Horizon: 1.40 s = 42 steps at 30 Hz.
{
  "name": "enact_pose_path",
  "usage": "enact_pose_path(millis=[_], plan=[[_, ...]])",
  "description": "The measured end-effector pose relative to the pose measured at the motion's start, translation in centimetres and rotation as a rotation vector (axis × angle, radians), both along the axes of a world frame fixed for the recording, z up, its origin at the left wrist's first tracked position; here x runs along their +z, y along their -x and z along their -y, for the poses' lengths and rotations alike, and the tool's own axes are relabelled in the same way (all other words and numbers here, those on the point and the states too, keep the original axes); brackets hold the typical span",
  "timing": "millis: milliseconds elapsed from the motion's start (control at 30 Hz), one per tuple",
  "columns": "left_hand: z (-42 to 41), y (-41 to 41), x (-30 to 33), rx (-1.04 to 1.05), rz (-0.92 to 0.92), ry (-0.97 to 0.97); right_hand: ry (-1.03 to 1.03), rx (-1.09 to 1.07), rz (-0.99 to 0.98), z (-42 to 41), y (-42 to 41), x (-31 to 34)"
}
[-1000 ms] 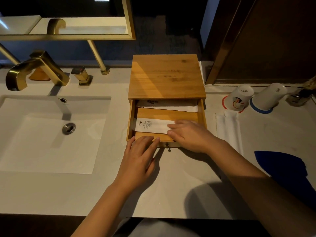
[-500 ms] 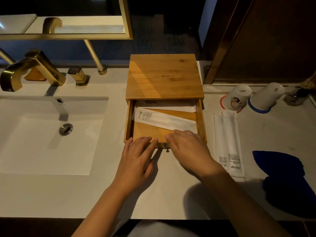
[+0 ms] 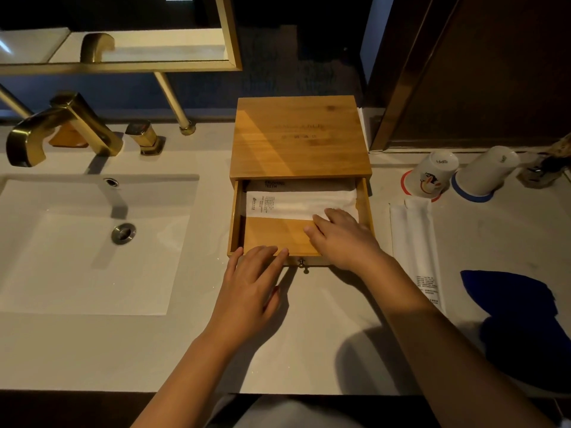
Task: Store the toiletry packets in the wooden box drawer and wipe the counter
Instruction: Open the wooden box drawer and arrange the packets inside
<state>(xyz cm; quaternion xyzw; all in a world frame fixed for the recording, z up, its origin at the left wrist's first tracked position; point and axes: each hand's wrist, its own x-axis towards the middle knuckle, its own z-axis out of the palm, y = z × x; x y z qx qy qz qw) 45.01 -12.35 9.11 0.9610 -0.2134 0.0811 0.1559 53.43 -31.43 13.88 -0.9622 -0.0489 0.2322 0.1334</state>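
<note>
1. The right hand (image 3: pixel 343 239) lies flat, fingers apart, on a white packet (image 3: pixel 296 203) inside the open drawer (image 3: pixel 236 223) of the wooden box (image 3: pixel 299 140).
2. The left hand (image 3: pixel 250 282) rests open on the desk (image 3: pixel 92 350), fingertips on the drawer's front edge.
3. Right of the right hand, two more packets (image 3: pixel 414 239) lie on the desk, with two upturned cups (image 3: pixel 432 174) beyond them and a blue cloth (image 3: pixel 519 307) nearer.

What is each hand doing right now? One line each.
Left hand: open, flat, fingertips on the drawer front edge.
Right hand: open, fingers pressing the white packet inside the drawer, holding nothing.

White packet (image 3: pixel 301 204) with black print, honey-brown wooden box (image 3: pixel 299 139), gold faucet (image 3: pixel 61 125), blue cloth (image 3: pixel 522 316).
</note>
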Motion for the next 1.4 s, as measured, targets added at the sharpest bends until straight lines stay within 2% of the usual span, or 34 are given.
enact_pose_path(millis=[100, 300, 833, 933, 1067, 1133, 1233, 1300, 1400], plan=[[0.1, 0.0, 0.0, 0.002, 0.008, 0.004, 0.056, 0.002, 0.135, -0.5, -0.1, 0.4], [0.0, 0.0, 0.0, -0.001, 0.017, 0.0, 0.153, 0.048, -0.007, -2.1, -1.3, -0.4], [0.0, 0.0, 0.2, -0.001, -0.009, -0.011, 0.07, 0.147, 0.056, 0.2, -1.9, -0.6], [-0.1, 0.0, 0.3, 0.0, -0.004, 0.001, -0.065, 0.093, 0.164, 0.4, -0.3, 0.4], [-0.1, 0.1, 0.3, 0.006, -0.002, 0.032, -0.355, -0.121, 0.497, 3.4, 4.1, 1.7], [0.1, 0.1, 0.3, 0.013, 0.002, 0.043, -0.312, -0.264, 0.534, 5.7, 6.1, 1.2], [0.3, 0.2, 0.4, 0.026, -0.006, 0.063, -0.137, -0.443, 0.481, 9.4, 7.9, -0.9], [0.4, 0.3, 0.4, 0.032, -0.007, 0.071, -0.029, -0.48, 0.397, 11.4, 8.3, -2.0], [0.5, 0.2, 0.4, 0.031, -0.002, 0.067, -0.01, -0.498, 0.283, 13.1, 8.2, -3.0]])
